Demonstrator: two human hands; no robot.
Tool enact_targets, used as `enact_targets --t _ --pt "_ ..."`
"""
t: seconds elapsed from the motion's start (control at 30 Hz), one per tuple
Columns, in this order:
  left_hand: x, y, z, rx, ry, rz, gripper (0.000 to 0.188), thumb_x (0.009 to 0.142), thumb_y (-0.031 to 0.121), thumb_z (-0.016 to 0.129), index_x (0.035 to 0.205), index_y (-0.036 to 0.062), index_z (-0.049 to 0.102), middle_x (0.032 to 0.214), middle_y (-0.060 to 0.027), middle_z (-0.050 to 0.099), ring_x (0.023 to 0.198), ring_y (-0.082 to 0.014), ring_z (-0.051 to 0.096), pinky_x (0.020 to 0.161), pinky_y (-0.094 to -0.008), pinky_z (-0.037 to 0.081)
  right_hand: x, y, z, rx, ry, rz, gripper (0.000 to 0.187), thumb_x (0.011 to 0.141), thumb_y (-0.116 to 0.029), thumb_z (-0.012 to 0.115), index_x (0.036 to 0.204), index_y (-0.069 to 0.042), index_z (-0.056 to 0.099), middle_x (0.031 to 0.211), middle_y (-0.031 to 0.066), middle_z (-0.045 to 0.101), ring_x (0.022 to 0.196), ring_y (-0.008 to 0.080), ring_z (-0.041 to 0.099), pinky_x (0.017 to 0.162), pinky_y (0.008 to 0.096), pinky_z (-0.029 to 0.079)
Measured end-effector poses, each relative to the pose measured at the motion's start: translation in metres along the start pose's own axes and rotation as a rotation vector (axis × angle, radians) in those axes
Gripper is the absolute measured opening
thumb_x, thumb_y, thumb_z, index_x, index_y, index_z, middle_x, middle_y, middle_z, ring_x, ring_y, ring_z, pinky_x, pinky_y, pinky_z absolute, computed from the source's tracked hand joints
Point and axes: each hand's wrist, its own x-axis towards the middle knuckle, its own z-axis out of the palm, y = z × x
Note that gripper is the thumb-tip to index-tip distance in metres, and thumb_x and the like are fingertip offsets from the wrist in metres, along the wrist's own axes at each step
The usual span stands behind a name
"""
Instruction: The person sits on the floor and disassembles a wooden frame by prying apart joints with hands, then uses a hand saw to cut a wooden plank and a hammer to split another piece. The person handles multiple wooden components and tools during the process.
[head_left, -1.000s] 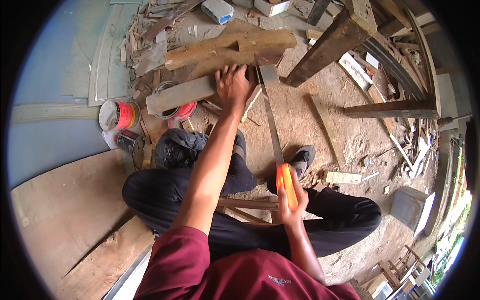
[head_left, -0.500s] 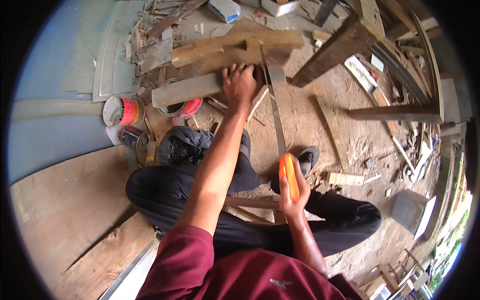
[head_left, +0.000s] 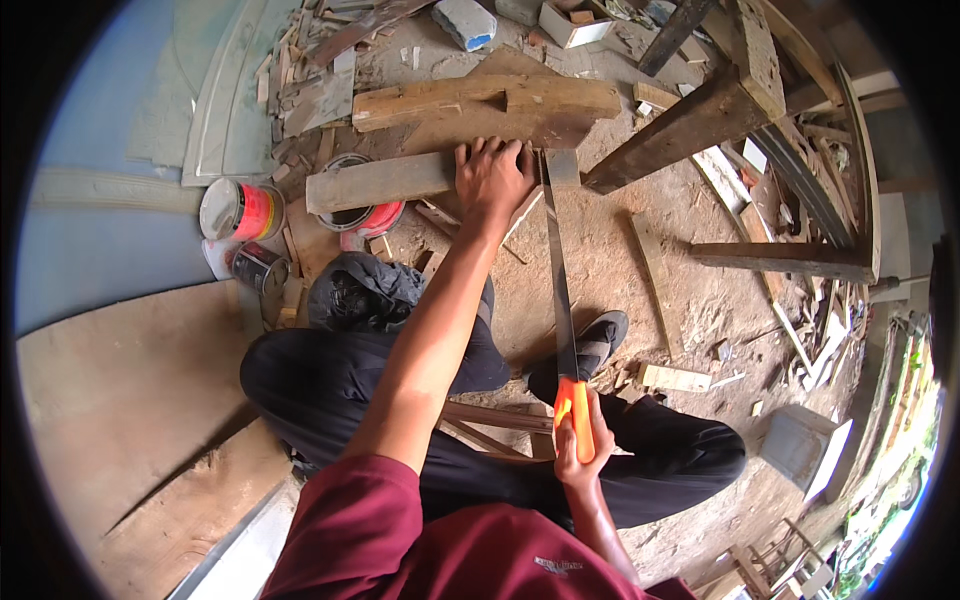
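A grey-brown wooden board [head_left: 385,182] lies crosswise ahead of me, its left part over an open paint can. My left hand [head_left: 493,178] grips it near its right end, fingers bent over the far edge. Close to the right of that hand, a handsaw [head_left: 560,275] rests its blade tip end across the board, leaving a short piece on the far side of the blade. My right hand [head_left: 582,440] is wrapped round the saw's orange handle, close to my right thigh. How deep the blade sits in the wood cannot be made out.
A thicker notched beam [head_left: 430,103] lies beyond the board. Red-labelled paint cans [head_left: 240,212] and a small dark can [head_left: 260,268] stand at left. An upturned wooden frame [head_left: 690,120] rises at right. Offcuts and a loose strip [head_left: 655,280] litter the dirt floor.
My right hand has pulled the saw back toward my body, so more of the blade has slid back across the board. My left hand stays on the board.
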Motion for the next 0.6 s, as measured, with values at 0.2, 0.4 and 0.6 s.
enact_targets --t 0.2,0.4,0.6 --pt "-0.007 -0.019 0.018 -0.014 0.012 0.021 0.023 0.083 0.024 0.060 0.099 0.0142 0.074 0.102 -0.0070 0.070 0.103 -0.0248 0.061 0.095 -0.0430 0.038 0.067 -0.022 0.031 0.061 -0.008 0.053 0.046 0.093 -0.004 0.053 0.138 0.006 0.045 0.086 0.0024 0.056 0.067 0.0045 0.048 0.060 0.0194 0.043" --pt "-0.002 -0.005 -0.001 -0.028 -0.026 0.006 0.024 0.091 0.028 0.054 0.096 0.0134 0.073 0.102 -0.0065 0.071 0.101 -0.0242 0.062 0.094 -0.0439 0.039 0.004 -0.027 0.011 -0.036 0.032 0.007 0.052 0.093 -0.019 0.055 0.133 0.014 0.046 0.107 0.0177 0.066 0.090 0.0166 0.063 0.085 0.0287 0.049" --pt "-0.005 -0.022 0.023 0.034 0.120 0.102 0.024 0.088 0.031 0.057 0.089 0.0124 0.073 0.092 -0.0056 0.071 0.094 -0.0229 0.063 0.088 -0.0392 0.040 0.053 -0.012 0.029 -0.044 -0.029 0.004 0.050 0.088 -0.005 0.059 0.135 0.008 0.047 0.080 0.0081 0.062 0.065 0.0063 0.055 0.060 0.0218 0.048"
